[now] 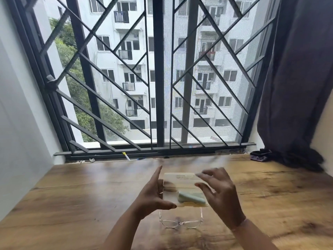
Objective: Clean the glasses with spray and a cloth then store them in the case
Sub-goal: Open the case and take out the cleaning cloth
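Note:
A clear plastic glasses case [180,184] is held up just above the table, with a pale green cloth [191,197] inside it. My left hand [153,195] grips its left side, thumb under the lower edge and index finger pointing up along the side. My right hand [219,192] is at the case's right side with fingers spread, thumb and index fingertip touching it; this hand is blurred. Clear-framed glasses [181,222] lie on the wooden table [72,204] right below the case, temples unfolded and pointing away from me. No spray bottle is in view.
A barred window [158,78] runs along the table's far edge, with small scraps and a pen-like item [126,156] on its sill. A dark curtain [297,87] hangs at the right, with a dark pouch [260,155] on the table's far right corner.

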A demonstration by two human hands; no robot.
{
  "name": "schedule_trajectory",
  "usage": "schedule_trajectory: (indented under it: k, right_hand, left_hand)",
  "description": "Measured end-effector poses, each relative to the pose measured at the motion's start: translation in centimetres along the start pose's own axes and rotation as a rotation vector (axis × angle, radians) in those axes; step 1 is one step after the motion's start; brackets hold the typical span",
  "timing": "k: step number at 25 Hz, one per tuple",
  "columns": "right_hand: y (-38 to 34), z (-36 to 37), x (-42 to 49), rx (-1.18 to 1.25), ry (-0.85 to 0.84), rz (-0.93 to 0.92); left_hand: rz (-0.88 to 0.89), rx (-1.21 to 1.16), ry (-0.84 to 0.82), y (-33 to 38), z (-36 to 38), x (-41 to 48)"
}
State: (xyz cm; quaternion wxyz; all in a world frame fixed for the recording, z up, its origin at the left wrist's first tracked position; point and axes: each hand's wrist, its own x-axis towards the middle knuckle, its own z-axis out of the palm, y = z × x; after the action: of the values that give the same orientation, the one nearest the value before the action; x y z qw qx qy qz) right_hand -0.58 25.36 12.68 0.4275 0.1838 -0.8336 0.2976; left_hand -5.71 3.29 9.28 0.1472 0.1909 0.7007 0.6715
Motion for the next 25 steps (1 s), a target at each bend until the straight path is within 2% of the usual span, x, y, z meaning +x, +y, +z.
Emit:
schedule_trajectory:
  k: [3, 6, 13, 18, 21, 25]
  right_hand:
    - [-1.4, 1.3, -1.3, -0.14, -0.127, -0.1]
    - [-1.5, 2.1, -1.7, -0.313, -0.246, -0.094]
    - [-1.3, 2.3, -0.9, -0.372, -0.28, -0.018]
    - [-1.6, 2.5, 0.3, -0.16, -0.203, 0.095]
    - [-1.7, 2.4, 1.3, 0.1, -0.144, 0.284]
    - [-1.8, 2.8, 1.8, 0.363, -0.245, 0.433]
  left_hand:
    - [-0.006, 0.011, 0.005, 0.1, 0.1, 0.0]
    - [0.001, 0.016, 0.008, 0.2, 0.2, -0.1]
    - [0.01, -0.003, 0.005, 0.7, 0.2, -0.4]
    - [0.027, -0.016, 0.003, 0.5, -0.2, -0.6]
    - [0.067, -0.002, 0.004, 0.2, -0.5, -0.6]
    - [0.085, -0.033, 0.163, 0.1, -1.4, -1.1]
